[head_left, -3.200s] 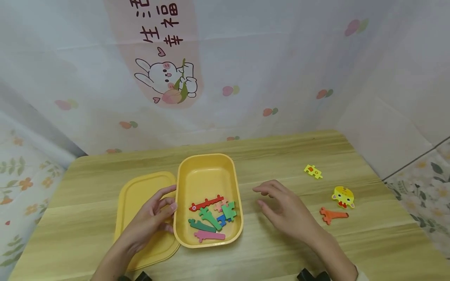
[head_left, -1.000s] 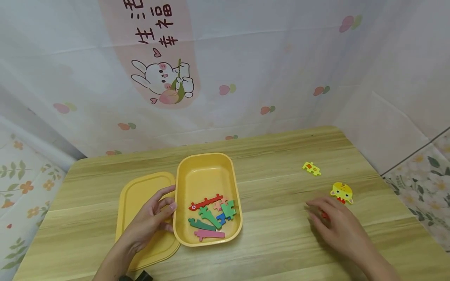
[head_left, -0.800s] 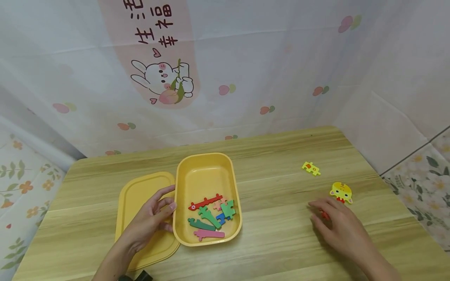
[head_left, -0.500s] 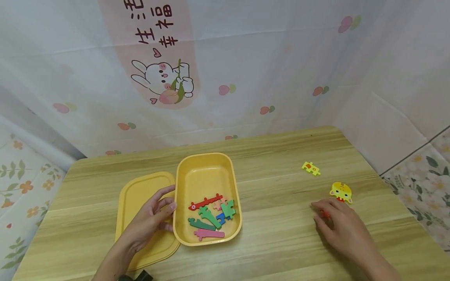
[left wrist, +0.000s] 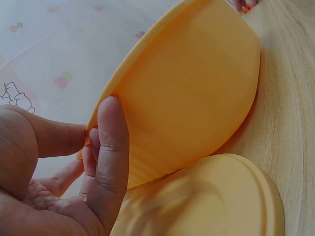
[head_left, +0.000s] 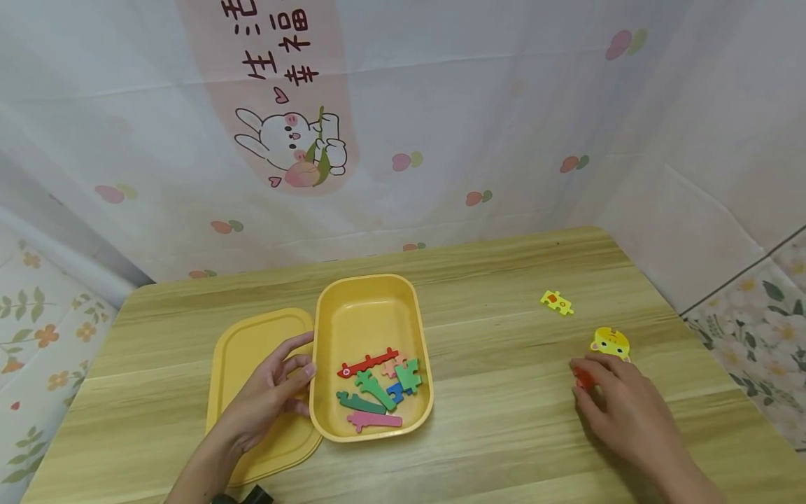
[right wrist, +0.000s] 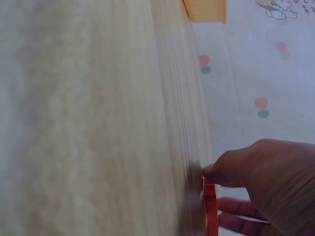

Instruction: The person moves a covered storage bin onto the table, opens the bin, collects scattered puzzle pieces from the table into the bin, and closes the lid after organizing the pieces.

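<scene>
My left hand (head_left: pixel 267 395) holds the left side of an open yellow box (head_left: pixel 368 287). In the left wrist view, thumb and fingers pinch the box's rim. Inside the box lie several puzzle pieces, including a red strip (head_left: pixel 368 363), a green piece (head_left: pixel 376 389) and a pink piece (head_left: pixel 375 420). Over at the right of the table, my right hand (head_left: pixel 626 413) pinches an orange-red puzzle piece (head_left: pixel 584 378) between thumb and fingers; the hand hides most of it. Its red edge (right wrist: pixel 211 211) shows low against the table in the right wrist view.
A yellow lid (head_left: pixel 252 350) lies left of the box, partly under my left hand. A yellow animal-face piece (head_left: pixel 611 341) lies just beyond my right hand, with a small yellow puzzle piece (head_left: pixel 557 302) farther back. A patterned curtain (head_left: pixel 441 126) hangs behind the table.
My right hand came from beside the box to the orange-red piece, then shifted slightly right, closing its fingers on it. My left hand stays at the box.
</scene>
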Demonstrator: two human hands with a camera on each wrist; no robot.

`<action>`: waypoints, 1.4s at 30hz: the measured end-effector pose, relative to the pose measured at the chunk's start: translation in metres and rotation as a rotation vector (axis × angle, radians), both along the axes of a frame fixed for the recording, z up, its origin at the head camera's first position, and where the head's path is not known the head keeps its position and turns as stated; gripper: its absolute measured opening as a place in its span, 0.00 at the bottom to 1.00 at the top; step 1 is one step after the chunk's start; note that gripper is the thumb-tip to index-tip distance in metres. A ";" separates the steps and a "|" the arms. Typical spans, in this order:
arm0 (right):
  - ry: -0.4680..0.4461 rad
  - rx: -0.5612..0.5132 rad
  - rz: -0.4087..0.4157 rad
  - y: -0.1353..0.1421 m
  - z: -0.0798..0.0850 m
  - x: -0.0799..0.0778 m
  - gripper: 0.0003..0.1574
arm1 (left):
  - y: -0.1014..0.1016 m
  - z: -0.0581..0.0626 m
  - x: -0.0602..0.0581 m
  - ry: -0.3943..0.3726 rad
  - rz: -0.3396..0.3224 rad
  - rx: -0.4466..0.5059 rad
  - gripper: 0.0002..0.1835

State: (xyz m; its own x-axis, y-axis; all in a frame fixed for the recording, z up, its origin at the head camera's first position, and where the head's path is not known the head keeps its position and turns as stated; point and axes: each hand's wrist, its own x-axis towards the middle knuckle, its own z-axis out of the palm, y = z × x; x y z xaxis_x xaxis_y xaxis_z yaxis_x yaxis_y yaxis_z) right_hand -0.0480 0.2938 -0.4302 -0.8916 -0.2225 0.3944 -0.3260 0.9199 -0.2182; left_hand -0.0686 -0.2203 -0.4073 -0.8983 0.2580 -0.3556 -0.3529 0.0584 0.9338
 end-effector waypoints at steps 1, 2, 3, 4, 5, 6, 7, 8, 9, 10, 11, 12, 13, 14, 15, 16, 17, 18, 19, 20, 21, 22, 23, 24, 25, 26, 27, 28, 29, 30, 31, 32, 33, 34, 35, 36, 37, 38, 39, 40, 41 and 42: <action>-0.002 0.004 -0.005 0.001 0.000 0.000 0.25 | 0.000 0.000 0.000 0.000 0.000 -0.001 0.36; -0.007 0.010 -0.013 0.002 0.000 0.000 0.24 | 0.000 0.000 0.000 0.001 0.000 -0.001 0.36; -0.018 0.017 -0.024 0.002 0.001 0.001 0.24 | 0.000 0.000 0.000 0.002 -0.001 0.000 0.36; -0.018 0.024 -0.025 0.003 0.001 0.001 0.24 | 0.000 0.000 0.000 0.002 -0.001 0.002 0.36; -0.024 0.028 -0.028 0.004 0.000 0.002 0.24 | 0.000 0.000 0.000 0.003 -0.002 0.003 0.36; -0.035 0.026 -0.033 0.005 0.000 0.003 0.23 | 0.000 0.000 0.000 0.004 -0.004 0.005 0.36; -0.046 0.023 -0.039 0.006 0.000 0.004 0.24 | -0.001 -0.001 0.000 0.005 -0.005 0.007 0.37; -0.047 0.021 -0.039 0.007 0.000 0.004 0.24 | -0.001 -0.001 0.000 0.006 -0.007 0.009 0.37; -0.053 0.022 -0.040 0.008 0.000 0.005 0.25 | -0.001 -0.001 0.000 0.006 -0.009 0.011 0.37; -0.053 0.021 -0.037 0.009 0.000 0.005 0.26 | -0.001 -0.001 0.000 0.005 -0.010 0.011 0.37; -0.063 0.022 -0.043 0.010 0.000 0.005 0.27 | -0.001 -0.001 0.000 0.005 -0.010 0.010 0.37; -0.067 0.024 -0.043 0.010 0.001 0.005 0.27 | -0.001 -0.001 0.000 0.006 -0.011 0.010 0.37; -0.068 0.028 -0.040 0.011 0.001 0.005 0.28 | -0.001 -0.001 0.000 0.005 -0.009 0.009 0.37; -0.073 0.031 -0.037 0.011 0.001 0.005 0.28 | -0.001 -0.001 0.000 0.004 -0.007 0.006 0.37; -0.081 0.034 -0.036 0.011 0.001 0.005 0.29 | -0.001 0.000 0.000 0.004 -0.006 0.004 0.37; -0.083 0.034 -0.033 0.011 0.001 0.005 0.29 | -0.001 0.000 0.000 0.004 -0.004 0.003 0.37; -0.089 0.036 -0.033 0.011 0.001 0.006 0.29 | -0.001 0.000 0.000 0.004 -0.004 0.003 0.36; -0.095 0.037 -0.036 0.011 0.001 0.006 0.29 | -0.002 0.000 0.000 0.004 -0.004 0.003 0.36; -0.102 0.038 -0.040 0.011 0.001 0.006 0.28 | -0.002 0.000 0.001 0.004 -0.004 0.003 0.36; -0.107 0.038 -0.045 0.010 0.001 0.007 0.28 | -0.002 0.000 0.001 0.004 -0.006 0.004 0.36; -0.112 0.040 -0.051 0.010 0.002 0.007 0.27 | -0.002 0.000 0.001 0.004 -0.008 0.005 0.37; -0.116 0.042 -0.058 0.010 0.002 0.007 0.27 | -0.002 0.000 0.001 0.003 -0.008 0.006 0.37; -0.120 0.043 -0.065 0.010 0.002 0.008 0.27 | -0.002 -0.001 0.001 0.003 -0.008 0.006 0.37; -0.122 0.043 -0.071 0.009 0.003 0.008 0.27 | -0.001 -0.001 0.001 0.003 -0.008 0.005 0.37; -0.127 0.041 -0.077 0.009 0.003 0.008 0.26 | -0.001 -0.001 0.000 0.002 -0.007 0.005 0.37; -0.128 0.039 -0.082 0.008 0.004 0.008 0.26 | -0.001 -0.001 0.000 0.002 -0.007 0.004 0.37; -0.132 0.036 -0.089 0.008 0.004 0.008 0.26 | -0.001 -0.001 0.000 0.002 -0.007 0.004 0.37; -0.135 0.035 -0.096 0.008 0.005 0.008 0.26 | -0.001 -0.001 0.000 0.002 -0.007 0.004 0.37; -0.139 0.031 -0.103 0.007 0.005 0.008 0.26 | -0.001 -0.001 0.000 0.002 -0.007 0.004 0.37; -0.143 0.028 -0.109 0.007 0.006 0.008 0.25 | -0.001 -0.001 0.000 0.002 -0.007 0.003 0.37; -0.152 0.028 -0.115 0.007 0.006 0.008 0.26 | -0.001 -0.001 0.001 0.003 -0.007 0.003 0.37; -0.159 0.030 -0.120 0.007 0.007 0.007 0.26 | -0.001 -0.001 0.001 0.003 -0.007 0.003 0.37; -0.166 0.031 -0.126 0.007 0.007 0.007 0.26 | -0.001 -0.001 0.001 0.003 -0.007 0.003 0.37; -0.171 0.032 -0.131 0.006 0.008 0.007 0.26 | -0.001 -0.001 0.001 0.004 -0.007 0.002 0.37; -0.171 0.032 -0.134 0.006 0.008 0.007 0.27 | -0.001 -0.001 0.001 0.004 -0.006 0.002 0.37; -0.173 0.032 -0.135 0.006 0.008 0.006 0.26 | -0.001 -0.001 0.001 0.003 -0.006 0.002 0.37; -0.173 0.032 -0.135 0.005 0.009 0.006 0.26 | -0.001 -0.001 0.001 0.003 -0.006 0.002 0.37; -0.170 0.030 -0.135 0.005 0.009 0.006 0.26 | -0.001 -0.001 0.000 0.003 -0.005 0.002 0.37; -0.168 0.029 -0.135 0.004 0.010 0.006 0.26 | -0.001 -0.001 0.000 0.002 -0.005 0.001 0.37; -0.166 0.028 -0.133 0.003 0.010 0.006 0.26 | -0.001 -0.001 0.000 0.001 -0.005 0.001 0.37; -0.169 0.021 -0.130 0.003 0.011 0.006 0.26 | -0.001 -0.001 0.000 0.001 -0.005 0.001 0.37; -0.177 0.015 -0.129 0.002 0.012 0.005 0.26 | -0.001 -0.002 0.000 0.001 -0.004 0.002 0.37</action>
